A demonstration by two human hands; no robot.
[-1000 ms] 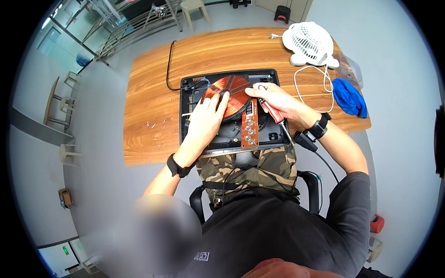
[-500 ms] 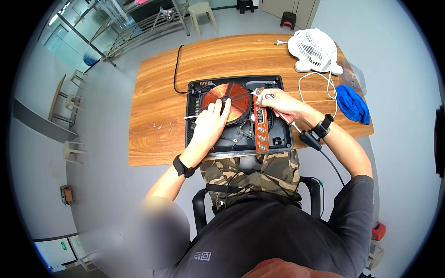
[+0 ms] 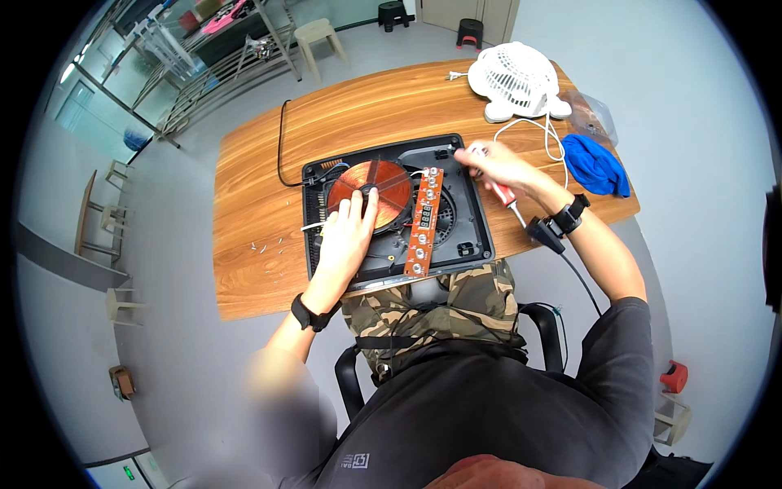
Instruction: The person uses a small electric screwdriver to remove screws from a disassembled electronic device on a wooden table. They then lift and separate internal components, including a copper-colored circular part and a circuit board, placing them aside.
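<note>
An opened induction cooker base (image 3: 476,213), a black plastic case, lies near the table's front edge. My left hand (image 3: 346,232) rests on its copper coil (image 3: 389,181), fingers stretched out and their tips at the coil's dark centre. An orange-brown control board (image 3: 421,236) with a small display lies lengthwise right of the coil, untouched. Over the case's far right edge, my right hand (image 3: 507,167) is closed round a screwdriver (image 3: 505,194) with a red and white handle. Its thin shaft points back toward my wrist. Whether the fingertips pinch anything small cannot be made out.
A white fan (image 3: 517,81) with its cord stands on the wooden table (image 3: 252,187) at the far right, near a blue cloth (image 3: 597,165) and a clear plastic piece (image 3: 593,116). Small pale bits (image 3: 265,246) lie at left. A black cord (image 3: 283,147) leaves the case's left side.
My right hand has moved off the control board to the case's far right edge, still holding the screwdriver. My left hand stays on the coil. The whole view has turned slightly.
</note>
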